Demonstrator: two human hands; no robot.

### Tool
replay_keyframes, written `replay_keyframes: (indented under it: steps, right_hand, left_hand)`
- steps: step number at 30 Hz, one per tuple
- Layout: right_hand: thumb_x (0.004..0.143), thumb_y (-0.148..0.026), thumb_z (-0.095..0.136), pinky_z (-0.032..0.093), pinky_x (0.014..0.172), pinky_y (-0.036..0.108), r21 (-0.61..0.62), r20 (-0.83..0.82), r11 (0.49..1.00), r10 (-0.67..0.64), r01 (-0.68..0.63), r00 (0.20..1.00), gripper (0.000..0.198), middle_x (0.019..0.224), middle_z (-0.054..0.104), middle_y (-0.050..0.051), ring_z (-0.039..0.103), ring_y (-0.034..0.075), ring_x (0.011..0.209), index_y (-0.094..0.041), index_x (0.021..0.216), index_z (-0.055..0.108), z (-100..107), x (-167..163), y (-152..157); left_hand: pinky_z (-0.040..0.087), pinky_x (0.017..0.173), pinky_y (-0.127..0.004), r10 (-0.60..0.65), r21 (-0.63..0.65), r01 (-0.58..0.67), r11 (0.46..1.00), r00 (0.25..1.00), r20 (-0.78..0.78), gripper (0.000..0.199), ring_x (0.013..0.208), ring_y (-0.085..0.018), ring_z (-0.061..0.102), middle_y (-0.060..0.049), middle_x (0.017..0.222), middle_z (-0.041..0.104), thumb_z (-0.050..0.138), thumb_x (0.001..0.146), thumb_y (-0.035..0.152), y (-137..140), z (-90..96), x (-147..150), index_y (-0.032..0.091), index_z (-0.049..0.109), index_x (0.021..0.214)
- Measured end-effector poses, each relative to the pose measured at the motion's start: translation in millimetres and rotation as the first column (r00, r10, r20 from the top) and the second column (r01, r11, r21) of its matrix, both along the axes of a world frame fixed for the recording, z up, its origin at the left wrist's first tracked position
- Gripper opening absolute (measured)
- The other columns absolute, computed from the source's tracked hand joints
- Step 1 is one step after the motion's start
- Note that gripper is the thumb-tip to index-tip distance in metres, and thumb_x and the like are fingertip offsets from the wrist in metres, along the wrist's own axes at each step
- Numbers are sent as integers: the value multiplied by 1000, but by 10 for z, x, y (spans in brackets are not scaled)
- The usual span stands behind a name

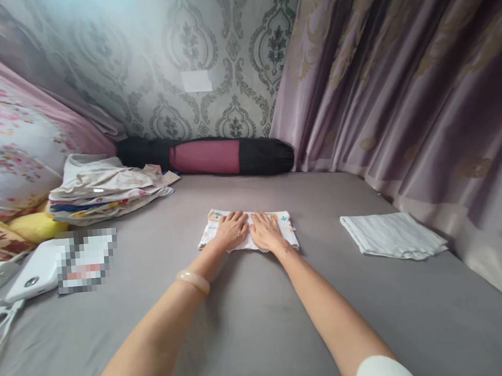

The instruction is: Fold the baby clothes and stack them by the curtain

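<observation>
A white garment (287, 231) with small orange and green prints lies folded into a flat rectangle in the middle of the grey sheet (261, 314). My left hand (232, 230) rests flat on its left half, fingers stretched out and pointing away from me. Beside it, my right hand (264, 231) lies flat on the cloth a little right of centre, the two thumbs close together. Neither hand grips the fabric. Both palms hide much of the print.
Crumpled clothes (107, 187) are piled at the back left. At right lies a folded pale striped cloth (391, 235). A black and maroon roll bag (205, 155) lines the wall. On the left are a white power bank (40, 268), cables, a blurred-out item and a yellow plush (40, 223).
</observation>
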State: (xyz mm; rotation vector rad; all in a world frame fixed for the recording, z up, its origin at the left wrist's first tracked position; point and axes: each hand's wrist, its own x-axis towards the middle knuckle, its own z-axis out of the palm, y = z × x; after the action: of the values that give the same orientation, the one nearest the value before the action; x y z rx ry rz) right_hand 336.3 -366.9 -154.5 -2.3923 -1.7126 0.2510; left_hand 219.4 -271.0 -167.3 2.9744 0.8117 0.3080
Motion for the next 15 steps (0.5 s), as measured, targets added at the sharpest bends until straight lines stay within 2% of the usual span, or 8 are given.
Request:
replay_keyframes:
  steps: [6, 10, 15]
  right_hand:
    - [97, -30, 27, 11, 117, 41, 40, 60, 992, -119, 117, 991, 55, 155, 32, 13, 24, 25, 144, -8, 146, 38, -75, 47, 11]
    - [96, -28, 28, 13, 116, 44, 59, 68, 986, -160, 156, 985, 52, 154, 35, 12, 26, 25, 143, -13, 144, 42, -79, 84, -37]
    - [97, -29, 27, 13, 116, 44, 22, 60, 976, -216, 215, 975, 54, 155, 32, 13, 23, 26, 144, -10, 146, 38, -55, 109, -82]
  left_hand:
    - [35, 104, -45, 76, 15, -76, 997, 997, 23, 42, 127, -27, 45, -10, 140, 51, 32, 98, 39, 23, -85, -6, 23, 50, 132]
    - [31, 107, -46, 155, -9, -155, 988, 987, 44, 45, 133, -29, 39, -13, 143, 47, 34, 97, 43, 41, -131, -48, 21, 49, 134]
    - [32, 106, -47, 171, 25, -172, 985, 984, 44, 44, 128, -30, 43, -15, 137, 51, 32, 97, 42, 59, -107, -120, 18, 51, 129]
